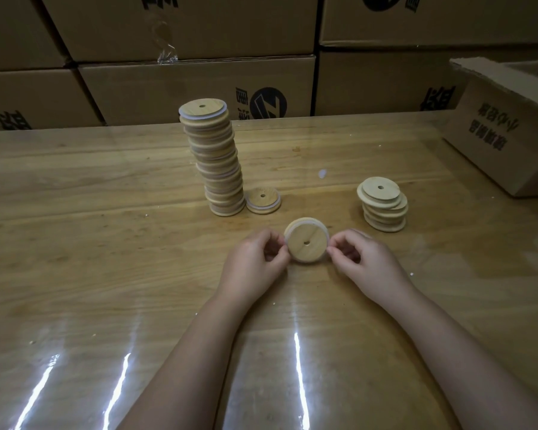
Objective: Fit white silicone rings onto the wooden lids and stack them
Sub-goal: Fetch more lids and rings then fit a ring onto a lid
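Both hands' fingers curled: left hand (255, 259) and right hand (364, 259) pinch opposite edges of wooden lid (308, 245), tilted, white silicone ring (288, 231) round rim. Lid near tabletop (106, 243), front-right of tall lid stack (213, 159); short stack (382, 206) farther right.

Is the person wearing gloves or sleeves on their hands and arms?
No. The left hand and right hand are bare, with no gloves, rings or watch in view. Both forearms are bare too; no sleeve shows up to the picture's edge.
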{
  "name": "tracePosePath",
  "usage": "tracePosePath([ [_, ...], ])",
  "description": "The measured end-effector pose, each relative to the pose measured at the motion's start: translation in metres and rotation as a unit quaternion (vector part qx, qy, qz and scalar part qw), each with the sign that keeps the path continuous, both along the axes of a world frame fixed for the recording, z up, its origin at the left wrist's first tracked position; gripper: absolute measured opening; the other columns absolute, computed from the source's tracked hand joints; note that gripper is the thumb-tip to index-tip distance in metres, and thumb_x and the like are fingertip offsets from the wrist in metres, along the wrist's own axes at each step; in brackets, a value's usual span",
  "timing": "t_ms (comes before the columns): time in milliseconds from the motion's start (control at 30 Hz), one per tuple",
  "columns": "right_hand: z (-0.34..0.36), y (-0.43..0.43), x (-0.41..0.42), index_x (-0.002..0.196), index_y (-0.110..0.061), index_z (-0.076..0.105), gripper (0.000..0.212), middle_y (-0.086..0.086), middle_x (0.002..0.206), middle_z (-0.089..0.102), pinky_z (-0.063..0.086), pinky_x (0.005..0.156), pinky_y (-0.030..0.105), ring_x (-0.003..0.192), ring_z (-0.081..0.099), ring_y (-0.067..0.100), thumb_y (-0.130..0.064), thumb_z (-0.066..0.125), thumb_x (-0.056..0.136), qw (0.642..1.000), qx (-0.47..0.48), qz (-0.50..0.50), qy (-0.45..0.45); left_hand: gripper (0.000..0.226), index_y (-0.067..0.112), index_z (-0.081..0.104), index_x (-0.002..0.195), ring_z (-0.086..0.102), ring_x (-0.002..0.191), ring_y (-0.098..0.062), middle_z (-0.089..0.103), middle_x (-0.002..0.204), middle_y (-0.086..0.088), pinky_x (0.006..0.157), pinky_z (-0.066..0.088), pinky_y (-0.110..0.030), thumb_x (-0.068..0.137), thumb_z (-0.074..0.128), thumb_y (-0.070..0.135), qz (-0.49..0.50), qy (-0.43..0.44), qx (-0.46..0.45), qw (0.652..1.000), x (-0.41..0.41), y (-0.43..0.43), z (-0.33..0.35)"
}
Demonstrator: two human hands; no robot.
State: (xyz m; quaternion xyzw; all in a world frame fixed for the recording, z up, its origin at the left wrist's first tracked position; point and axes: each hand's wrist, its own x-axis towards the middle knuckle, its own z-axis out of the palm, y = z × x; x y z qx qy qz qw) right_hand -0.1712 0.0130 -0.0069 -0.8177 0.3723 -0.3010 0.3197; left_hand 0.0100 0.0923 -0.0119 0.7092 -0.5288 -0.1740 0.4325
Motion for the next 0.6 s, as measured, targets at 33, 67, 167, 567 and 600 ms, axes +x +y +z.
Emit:
tracePosePath([
  [33,0.0,0.0,0.0,0.082,-0.019,0.062,0.01,-0.01,0.08,0.059,0.038,0.065,0.006,0.076,0.053,0.001,-0.01,0.064,0.086,1.0,0.002,0.001,0.001,0.008,0.023,0.06,0.077,0.062,0.066,-0.018,0.065,0.069,0.003,0.069,0.052,-0.041,0.08,0.065,0.017,-0.003,-0.002,0.001,1.0,0.0,0.0,0.0],
  [67,0.0,-0.001,0.0,0.082,-0.019,0.062,0.01,-0.01,0.081,0.059,0.038,0.065,0.006,0.077,0.053,0.001,-0.01,0.063,0.086,1.0,0.004,0.001,0.002,0.009,0.023,0.06,0.076,0.062,0.066,-0.018,0.065,0.07,0.003,0.068,0.052,-0.041,0.079,0.065,0.016,-0.006,-0.003,0.001,1.0,0.0,0.0,0.0],
  [167,-0.001,-0.002,0.0,0.081,-0.02,0.062,0.011,-0.012,0.082,0.058,0.04,0.065,0.008,0.075,0.054,0.003,-0.011,0.064,0.086,1.0,0.007,0.001,-0.002,0.014,0.025,0.059,0.073,0.062,0.067,-0.015,0.064,0.076,0.005,0.069,0.053,-0.039,0.077,0.068,0.015,-0.017,0.001,0.008,1.0,0.001,0.0,0.001],
  [567,0.011,0.006,0.006,0.081,-0.007,0.062,0.01,-0.001,0.068,0.065,0.049,0.06,0.013,0.062,0.061,0.002,0.001,0.06,0.087,0.96,0.174,0.009,-0.219,0.02,0.01,0.052,0.084,0.065,0.062,-0.012,0.066,0.069,-0.002,0.061,0.052,-0.024,0.081,0.064,-0.006,-0.082,0.341,-0.051,0.935,0.002,0.001,0.012],
  [600,0.013,0.006,0.006,0.081,-0.006,0.06,0.01,0.001,0.068,0.065,0.049,0.059,0.013,0.06,0.062,0.002,0.002,0.059,0.087,0.956,0.185,0.009,-0.229,0.021,0.01,0.051,0.085,0.065,0.061,-0.012,0.066,0.068,-0.001,0.06,0.052,-0.023,0.082,0.062,-0.007,-0.09,0.348,-0.053,0.932,0.001,0.001,0.013],
])
